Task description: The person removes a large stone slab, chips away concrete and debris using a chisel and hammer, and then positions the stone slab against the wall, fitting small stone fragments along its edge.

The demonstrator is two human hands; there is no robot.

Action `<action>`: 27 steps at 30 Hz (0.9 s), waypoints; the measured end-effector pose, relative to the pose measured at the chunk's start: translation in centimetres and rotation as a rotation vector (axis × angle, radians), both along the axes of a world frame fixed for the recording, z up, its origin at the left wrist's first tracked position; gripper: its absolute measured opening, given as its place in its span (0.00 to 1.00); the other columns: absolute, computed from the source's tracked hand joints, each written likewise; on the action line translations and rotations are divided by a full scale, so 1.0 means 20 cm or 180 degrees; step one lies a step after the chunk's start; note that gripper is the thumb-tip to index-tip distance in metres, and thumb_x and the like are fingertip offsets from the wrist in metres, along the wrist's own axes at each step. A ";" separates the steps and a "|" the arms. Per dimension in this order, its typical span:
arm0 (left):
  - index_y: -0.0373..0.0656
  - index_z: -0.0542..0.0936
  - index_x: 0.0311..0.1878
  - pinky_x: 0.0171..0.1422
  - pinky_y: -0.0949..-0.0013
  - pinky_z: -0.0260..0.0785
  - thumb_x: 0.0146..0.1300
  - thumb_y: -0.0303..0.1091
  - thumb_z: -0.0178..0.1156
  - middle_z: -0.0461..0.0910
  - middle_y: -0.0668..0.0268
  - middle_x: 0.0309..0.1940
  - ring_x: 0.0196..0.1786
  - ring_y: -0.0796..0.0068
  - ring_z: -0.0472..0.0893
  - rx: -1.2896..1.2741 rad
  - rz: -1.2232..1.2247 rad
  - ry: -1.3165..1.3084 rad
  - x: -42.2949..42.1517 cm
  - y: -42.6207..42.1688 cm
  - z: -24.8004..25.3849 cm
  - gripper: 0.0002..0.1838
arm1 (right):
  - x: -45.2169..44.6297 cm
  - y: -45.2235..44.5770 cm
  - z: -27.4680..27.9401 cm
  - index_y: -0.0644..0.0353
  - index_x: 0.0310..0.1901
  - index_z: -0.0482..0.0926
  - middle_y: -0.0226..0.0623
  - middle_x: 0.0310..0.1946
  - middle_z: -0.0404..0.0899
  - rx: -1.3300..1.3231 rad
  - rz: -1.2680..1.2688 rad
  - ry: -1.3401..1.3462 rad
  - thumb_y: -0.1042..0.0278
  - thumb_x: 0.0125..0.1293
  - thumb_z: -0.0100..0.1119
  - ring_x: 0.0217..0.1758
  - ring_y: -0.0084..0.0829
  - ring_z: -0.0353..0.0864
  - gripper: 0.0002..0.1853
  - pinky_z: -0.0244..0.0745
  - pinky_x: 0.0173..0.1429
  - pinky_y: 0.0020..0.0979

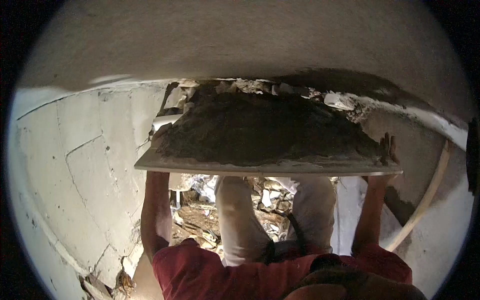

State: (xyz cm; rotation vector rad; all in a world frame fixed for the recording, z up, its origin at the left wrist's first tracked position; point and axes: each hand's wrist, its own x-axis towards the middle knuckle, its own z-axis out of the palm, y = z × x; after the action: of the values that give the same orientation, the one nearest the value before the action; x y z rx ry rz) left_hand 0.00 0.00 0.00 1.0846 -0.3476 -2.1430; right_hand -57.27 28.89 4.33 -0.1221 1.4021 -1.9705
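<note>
grey board (270, 169) lies between left hand (388, 148) and right hand (162, 136), fingers gripping its ends.

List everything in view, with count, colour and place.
panel: 1, pale, held across the middle
mortar-like layer: 1, dark grey, on the panel
block wall: 1, off-white, left
plaster-like surface: 1, grey-brown, across the top
broken chunks: several, whitish, beyond the panel
rubble: many pieces, brown and white, on the floor
crumpled plastic: count unclear, clear, below the panel
pole: 1, light brown, right
trouser legs: 2, pale, bottom centre
shirt: 1, red, bottom
left hand, right hand: 2, bare, at the panel's ends
</note>
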 end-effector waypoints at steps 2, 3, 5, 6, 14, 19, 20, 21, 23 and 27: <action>0.37 0.73 0.47 0.47 0.58 0.72 0.62 0.36 0.47 0.75 0.54 0.42 0.43 0.63 0.76 -0.0084 0.0169 0.0121 -0.01 -0.02 0.04 0.15 | -0.07 0.14 -0.01 0.60 0.57 0.54 0.41 0.57 0.64 0.0828 0.0377 0.0459 0.57 0.56 0.49 0.59 0.35 0.61 0.30 0.55 0.61 0.34; 0.37 0.73 0.47 0.48 0.59 0.72 0.62 0.36 0.47 0.75 0.54 0.42 0.43 0.63 0.76 -0.0160 0.0173 0.0125 0.03 -0.01 -0.01 0.15 | -0.12 0.17 -0.02 0.62 0.54 0.60 0.41 0.55 0.66 0.1245 0.0583 0.0710 0.58 0.58 0.47 0.56 0.35 0.64 0.25 0.59 0.59 0.34; 0.38 0.73 0.47 0.49 0.59 0.71 0.62 0.35 0.47 0.75 0.55 0.42 0.43 0.63 0.76 -0.0308 0.0181 0.0202 0.10 0.03 -0.13 0.14 | -0.21 0.17 0.03 0.65 0.48 0.69 0.42 0.51 0.70 0.1785 0.0861 0.0922 0.59 0.60 0.44 0.50 0.34 0.70 0.20 0.65 0.55 0.33; 0.38 0.73 0.47 0.49 0.59 0.71 0.62 0.35 0.47 0.75 0.55 0.43 0.44 0.63 0.75 -0.0375 0.0163 0.0236 0.11 0.02 -0.15 0.14 | -0.23 0.16 0.05 0.65 0.46 0.72 0.42 0.49 0.72 0.1908 0.0941 0.0813 0.60 0.61 0.43 0.48 0.34 0.72 0.19 0.67 0.53 0.33; 0.35 0.72 0.47 0.52 0.65 0.68 0.61 0.33 0.48 0.73 0.57 0.46 0.47 0.64 0.74 -0.0374 -0.0420 -0.1143 0.30 0.12 -0.41 0.14 | -0.46 0.10 0.22 0.57 0.39 0.76 0.38 0.41 0.77 0.1445 0.1559 -0.1616 0.63 0.59 0.47 0.44 0.37 0.75 0.11 0.69 0.50 0.41; 0.34 0.72 0.49 0.52 0.68 0.65 0.59 0.37 0.49 0.73 0.59 0.47 0.46 0.66 0.74 -0.0368 -0.1668 -0.2213 0.06 0.01 0.02 0.19 | -0.34 -0.10 0.27 0.66 0.47 0.72 0.45 0.41 0.76 0.3095 0.2494 -0.0833 0.57 0.61 0.42 0.36 0.35 0.77 0.21 0.73 0.36 0.35; 0.34 0.72 0.50 0.51 0.68 0.65 0.59 0.38 0.49 0.74 0.59 0.46 0.46 0.67 0.74 0.0126 -0.1803 -0.2230 0.02 -0.02 0.11 0.20 | -0.32 -0.16 0.27 0.68 0.48 0.71 0.45 0.41 0.76 0.3007 0.2979 -0.0663 0.54 0.61 0.40 0.33 0.34 0.77 0.24 0.74 0.33 0.32; 0.35 0.73 0.49 0.50 0.68 0.65 0.58 0.38 0.50 0.74 0.59 0.46 0.45 0.67 0.74 0.0119 -0.1931 -0.2163 0.03 -0.03 0.11 0.19 | -0.38 -0.16 0.23 0.70 0.49 0.70 0.46 0.41 0.75 0.2915 0.3252 -0.0671 0.51 0.62 0.40 0.32 0.34 0.77 0.27 0.74 0.32 0.32; 0.37 0.73 0.49 0.49 0.67 0.65 0.58 0.38 0.50 0.74 0.59 0.45 0.44 0.67 0.74 0.0087 -0.2194 -0.2021 0.05 -0.05 0.10 0.19 | -0.32 -0.24 0.25 0.70 0.47 0.71 0.46 0.40 0.76 0.3283 0.3354 -0.0891 0.43 0.61 0.41 0.32 0.34 0.77 0.31 0.74 0.32 0.33; 0.36 0.74 0.47 0.47 0.66 0.65 0.58 0.36 0.50 0.75 0.59 0.42 0.42 0.67 0.75 0.1058 -0.2222 -0.2318 -0.05 -0.12 0.23 0.17 | -0.12 -0.36 0.24 0.69 0.37 0.75 0.41 0.28 0.77 0.4732 0.2876 -0.1005 0.30 0.56 0.38 0.23 0.33 0.75 0.39 0.71 0.25 0.35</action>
State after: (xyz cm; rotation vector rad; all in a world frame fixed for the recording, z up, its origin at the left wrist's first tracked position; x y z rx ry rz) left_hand -1.06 -2.49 4.50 2.1932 -0.8165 -2.3481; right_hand -59.61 21.78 9.08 0.2065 1.7669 0.0052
